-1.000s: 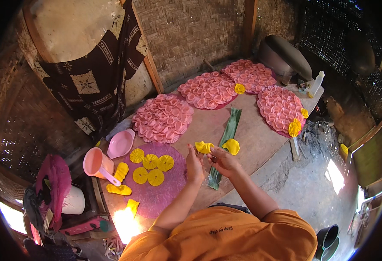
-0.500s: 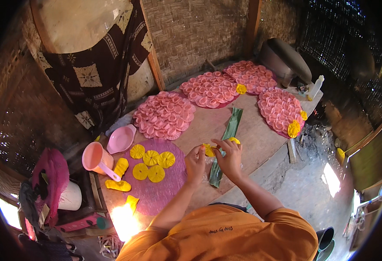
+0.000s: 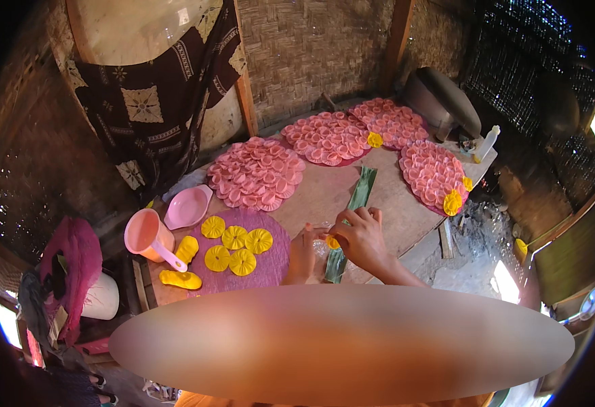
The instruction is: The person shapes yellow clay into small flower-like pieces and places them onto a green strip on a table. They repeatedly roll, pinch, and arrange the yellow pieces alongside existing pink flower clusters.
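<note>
Both hands meet over the table around a small yellow dough piece [image 3: 332, 242], mostly covered by fingers. My right hand [image 3: 363, 237] is closed over it, fingers bent and pressed together. From the other side, my left hand [image 3: 302, 252] pinches at its edge with the fingertips. Beneath the hands runs a green leaf strip [image 3: 363, 187] laid lengthwise on the wooden table [image 3: 311, 193]. Left of my hands, several pleated yellow dough discs [image 3: 234, 237] lie on a round purple sheet [image 3: 270, 230]. Two yellow dough lumps [image 3: 187, 249] rest beside the sheet.
Pink pleated pieces [image 3: 256, 175] cover several round sheets along the back. A pink mug [image 3: 149, 234] and a pink bowl [image 3: 188, 207] stand at left. A dark metal pot [image 3: 440, 102] and a clear bottle [image 3: 488, 142] occupy the far right. A blurred oval hides the near side.
My right hand has closed further over the yellow piece, which shows less now. Another yellow bit behind that hand is no longer visible. The view has shifted slightly.
</note>
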`<act>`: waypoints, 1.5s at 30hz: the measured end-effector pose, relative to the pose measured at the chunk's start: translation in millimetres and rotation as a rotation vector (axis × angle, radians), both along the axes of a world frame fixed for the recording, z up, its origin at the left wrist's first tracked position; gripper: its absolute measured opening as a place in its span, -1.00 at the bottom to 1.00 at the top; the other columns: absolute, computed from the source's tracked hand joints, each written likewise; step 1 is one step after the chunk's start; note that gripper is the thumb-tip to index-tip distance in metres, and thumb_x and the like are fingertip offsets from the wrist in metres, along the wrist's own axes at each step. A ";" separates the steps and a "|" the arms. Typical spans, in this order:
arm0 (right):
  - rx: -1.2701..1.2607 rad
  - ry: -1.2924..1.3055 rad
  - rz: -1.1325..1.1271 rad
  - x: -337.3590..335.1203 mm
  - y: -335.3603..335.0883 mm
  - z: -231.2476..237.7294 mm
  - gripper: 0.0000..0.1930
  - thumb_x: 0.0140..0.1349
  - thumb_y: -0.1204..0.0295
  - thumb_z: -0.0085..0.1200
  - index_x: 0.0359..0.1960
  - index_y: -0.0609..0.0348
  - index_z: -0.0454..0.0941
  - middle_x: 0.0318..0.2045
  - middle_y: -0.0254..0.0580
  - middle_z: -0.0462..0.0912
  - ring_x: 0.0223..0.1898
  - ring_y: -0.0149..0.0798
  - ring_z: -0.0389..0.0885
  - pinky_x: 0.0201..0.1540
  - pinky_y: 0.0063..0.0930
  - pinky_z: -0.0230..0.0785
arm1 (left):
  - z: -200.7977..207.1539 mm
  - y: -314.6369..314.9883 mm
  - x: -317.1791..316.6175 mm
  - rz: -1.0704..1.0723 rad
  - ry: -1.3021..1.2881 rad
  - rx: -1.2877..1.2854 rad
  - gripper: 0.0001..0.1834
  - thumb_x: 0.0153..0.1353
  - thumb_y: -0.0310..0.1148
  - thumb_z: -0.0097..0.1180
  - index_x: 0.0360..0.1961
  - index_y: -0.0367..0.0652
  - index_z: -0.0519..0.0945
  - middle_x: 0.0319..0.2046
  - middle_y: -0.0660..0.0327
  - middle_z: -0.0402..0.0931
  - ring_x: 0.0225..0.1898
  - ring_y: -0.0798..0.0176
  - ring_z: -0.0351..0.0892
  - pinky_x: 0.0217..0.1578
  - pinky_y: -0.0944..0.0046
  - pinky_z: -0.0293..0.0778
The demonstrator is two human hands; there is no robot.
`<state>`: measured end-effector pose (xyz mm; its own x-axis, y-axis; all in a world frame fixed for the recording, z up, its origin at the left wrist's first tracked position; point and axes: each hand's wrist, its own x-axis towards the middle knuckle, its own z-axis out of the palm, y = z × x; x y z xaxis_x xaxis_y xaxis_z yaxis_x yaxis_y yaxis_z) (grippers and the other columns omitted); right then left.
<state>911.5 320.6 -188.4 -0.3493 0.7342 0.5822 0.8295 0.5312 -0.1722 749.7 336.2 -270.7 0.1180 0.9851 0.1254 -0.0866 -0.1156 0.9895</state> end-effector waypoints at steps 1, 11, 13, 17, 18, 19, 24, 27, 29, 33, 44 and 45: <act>-0.050 0.008 0.001 0.3 0.0 0.5 -0.90 0.01 0.39 0.26 -0.39 -0.09 0.69 -0.42 -0.48 0.62 -0.25 -0.27 0.51 -0.07 -0.21 0.18 | -2.5 -0.2 -1.0 -0.026 -0.143 -0.097 -0.66 0.46 -0.25 -0.06 0.00 -0.30 0.58 -0.10 0.10 0.62 -0.08 0.23 0.61 -0.02 0.25 0.49; -0.249 -0.067 0.055 -6.1 -10.2 11.3 -0.90 0.03 0.31 0.22 -0.40 -0.08 0.71 -0.45 -0.44 0.67 -0.26 -0.23 0.54 -0.07 -0.21 0.22 | -27.9 -16.3 -15.0 -0.356 -0.549 -0.428 -0.70 0.40 -0.44 0.02 0.09 -0.36 0.50 0.04 0.10 0.55 0.03 0.23 0.57 0.11 0.25 0.49; -0.288 -0.127 0.048 -9.3 -12.1 14.3 -0.87 0.04 0.34 0.21 -0.35 -0.07 0.72 -0.41 -0.43 0.67 -0.25 -0.22 0.55 -0.05 -0.20 0.23 | -30.9 -22.0 -15.3 -0.342 -0.552 -0.469 -0.70 0.39 -0.46 0.02 0.09 -0.37 0.50 0.02 0.10 0.55 0.02 0.22 0.58 0.11 0.26 0.50; -0.236 -0.086 0.060 -20.7 -20.8 18.6 -0.79 0.03 0.42 0.19 -0.26 -0.04 0.72 -0.18 -0.34 0.65 -0.17 -0.17 0.53 -0.02 -0.17 0.24 | -38.9 -29.3 -17.5 -0.303 -0.641 -0.452 -0.72 0.35 -0.47 0.07 0.04 -0.33 0.54 -0.02 0.16 0.58 0.00 0.26 0.58 0.14 0.23 0.49; -0.164 -0.112 0.043 -23.3 -24.8 19.4 -0.76 0.02 0.44 0.18 -0.23 -0.04 0.71 -0.10 -0.32 0.61 -0.14 -0.17 0.52 -0.01 -0.16 0.24 | -41.5 -30.2 -18.8 -0.261 -0.661 -0.430 -0.73 0.36 -0.48 0.05 0.04 -0.35 0.53 -0.02 0.13 0.57 0.00 0.24 0.58 0.14 0.24 0.50; -0.120 -0.133 0.022 -26.5 -29.6 19.3 -0.73 0.00 0.45 0.17 -0.21 -0.03 0.71 -0.02 -0.29 0.58 -0.11 -0.16 0.50 -0.01 -0.16 0.24 | -44.3 -30.8 -20.2 -0.222 -0.680 -0.408 -0.73 0.37 -0.48 0.03 0.05 -0.38 0.52 -0.02 0.10 0.56 0.00 0.22 0.58 0.13 0.24 0.51; -0.091 -0.223 0.026 -47.8 -43.6 7.9 -0.63 -0.05 0.49 0.13 -0.14 -0.07 0.71 0.20 -0.21 0.45 -0.01 -0.15 0.45 -0.03 -0.16 0.21 | -54.5 -36.6 -28.9 -0.044 -0.703 -0.312 -0.74 0.39 -0.50 0.00 0.03 -0.42 0.51 -0.04 0.07 0.55 0.00 0.21 0.58 0.13 0.23 0.52; -0.098 -0.241 0.034 -61.1 -40.3 -7.5 -0.62 -0.06 0.50 0.12 -0.13 -0.07 0.70 0.22 -0.18 0.44 -0.02 -0.14 0.45 -0.04 -0.17 0.19 | -53.0 -41.8 -35.5 0.012 -0.721 -0.322 -0.72 0.40 -0.50 -0.02 0.07 -0.41 0.48 -0.01 0.07 0.53 0.03 0.18 0.56 0.16 0.21 0.50; -0.077 -0.248 0.034 -67.4 -37.1 -19.1 -0.62 -0.06 0.50 0.12 -0.14 -0.06 0.70 0.22 -0.17 0.44 -0.02 -0.13 0.45 -0.05 -0.19 0.19 | -49.3 -45.9 -42.1 0.027 -0.742 -0.347 -0.65 0.42 -0.51 -0.07 0.19 -0.36 0.39 0.04 0.05 0.49 0.08 0.11 0.54 0.21 0.15 0.47; -0.054 -0.301 0.067 -74.9 -25.8 -39.1 -0.65 -0.04 0.44 0.16 -0.14 -0.04 0.70 0.22 -0.17 0.44 -0.01 -0.13 0.44 -0.04 -0.15 0.20 | -42.5 -57.6 -62.5 0.004 -0.973 -0.536 -0.41 0.44 -0.34 -0.10 0.43 -0.05 0.05 0.24 -0.02 0.31 0.27 -0.03 0.35 0.33 -0.02 0.24; -0.697 -0.086 0.298 -109.5 62.2 -70.3 -0.75 0.04 0.20 0.36 -0.25 -0.04 0.76 0.19 -0.33 0.50 0.18 0.01 0.39 0.24 0.10 0.15 | -50.2 -89.7 -138.9 0.157 -0.770 -0.494 -0.33 0.39 -0.05 -0.10 0.47 0.13 0.04 0.39 0.13 0.20 0.33 0.05 0.23 0.30 0.04 0.16; -0.716 -0.096 0.303 -118.4 67.3 -73.9 -0.76 0.05 0.21 0.37 -0.25 -0.04 0.76 0.19 -0.30 0.50 0.19 0.01 0.38 0.26 0.08 0.14 | -51.3 -93.4 -147.3 0.207 -0.754 -0.497 -0.32 0.39 -0.05 -0.10 0.47 0.13 0.03 0.39 0.13 0.20 0.33 0.05 0.23 0.30 0.05 0.16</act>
<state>793.1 387.9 -262.4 -0.6191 0.7842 -0.0404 0.6948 0.5232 -0.4935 602.4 242.8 -322.0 -0.0079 0.9386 -0.3448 -0.7529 0.2213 0.6198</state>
